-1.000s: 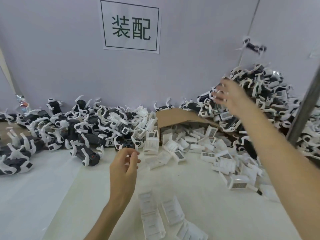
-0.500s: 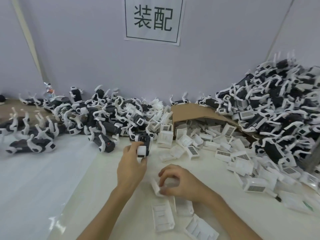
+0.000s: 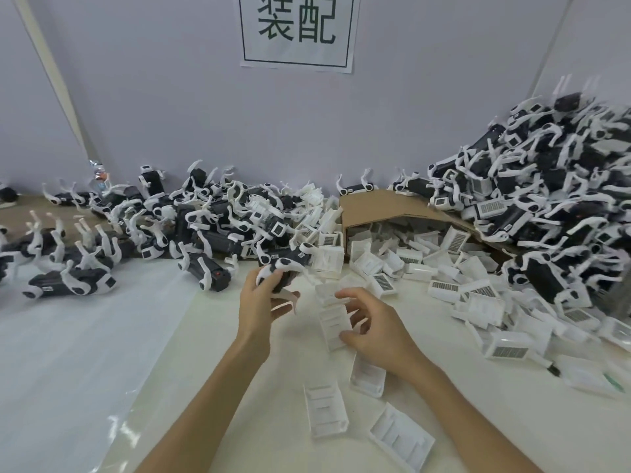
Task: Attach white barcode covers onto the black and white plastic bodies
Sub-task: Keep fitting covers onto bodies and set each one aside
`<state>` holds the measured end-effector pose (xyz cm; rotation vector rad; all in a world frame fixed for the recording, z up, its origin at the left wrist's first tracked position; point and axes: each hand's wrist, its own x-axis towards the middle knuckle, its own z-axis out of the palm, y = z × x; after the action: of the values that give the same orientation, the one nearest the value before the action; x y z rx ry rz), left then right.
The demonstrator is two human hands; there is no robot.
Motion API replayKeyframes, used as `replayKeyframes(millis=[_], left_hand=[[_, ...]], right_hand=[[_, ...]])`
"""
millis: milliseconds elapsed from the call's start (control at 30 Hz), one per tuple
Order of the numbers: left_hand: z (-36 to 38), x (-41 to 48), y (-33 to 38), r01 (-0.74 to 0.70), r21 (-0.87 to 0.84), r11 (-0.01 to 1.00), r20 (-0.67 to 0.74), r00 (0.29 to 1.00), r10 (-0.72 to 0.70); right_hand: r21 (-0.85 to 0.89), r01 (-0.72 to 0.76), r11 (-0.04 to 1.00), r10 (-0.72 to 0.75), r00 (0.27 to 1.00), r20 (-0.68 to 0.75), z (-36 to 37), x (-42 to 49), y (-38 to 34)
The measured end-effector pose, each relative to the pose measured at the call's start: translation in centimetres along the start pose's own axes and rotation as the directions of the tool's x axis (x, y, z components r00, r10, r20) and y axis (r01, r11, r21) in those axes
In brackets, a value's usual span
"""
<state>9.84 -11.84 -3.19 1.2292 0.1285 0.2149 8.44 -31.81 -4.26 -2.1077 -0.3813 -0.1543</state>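
White paper sign (image 3: 296, 30), black "装配", above heaped plastic bodies (image 3: 546, 206)

Black-and-white body (image 3: 286, 268) gripped in left hand (image 3: 260, 303), tilted, white legs sticking out. White cover (image 3: 332, 320) held in right hand (image 3: 374, 331), ribbed inside up, just beside the body. Three loose covers (image 3: 326, 409) flat near the right wrist. Cover heap (image 3: 426, 264) beyond the right hand, body piles (image 3: 546, 199) beyond both hands.

The bodies (image 3: 209, 273) were black with white limbs. The covers (image 3: 326, 413) were white; several bore black barcode stripes. The box (image 3: 375, 206) was brown. The sign (image 3: 296, 56) was white with black characters. The tabletop (image 3: 211, 353) was cream.
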Motion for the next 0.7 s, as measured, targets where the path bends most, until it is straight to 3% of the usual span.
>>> replayKeyframes(millis=[133,533,700], left_hand=[[0.0,0.24,0.03,0.087,-0.154,0.984,0.028,0.996,-0.084],[0.36,-0.25,-0.2,0.034,-0.015,0.999,0.051,0.998,-0.033],[0.54,-0.52,0.05,0.032,-0.033,0.999,0.086,0.996,-0.029]], right_hand=[[0.046,-0.037,0.998,0.038,0.999,-0.031,-0.27,0.27,0.27],[0.251,0.026,0.968,0.026,0.978,-0.205,-0.49,0.24,-0.57],[0.241,0.027,0.97,0.058,0.938,-0.343,-0.93,0.33,-0.23]])
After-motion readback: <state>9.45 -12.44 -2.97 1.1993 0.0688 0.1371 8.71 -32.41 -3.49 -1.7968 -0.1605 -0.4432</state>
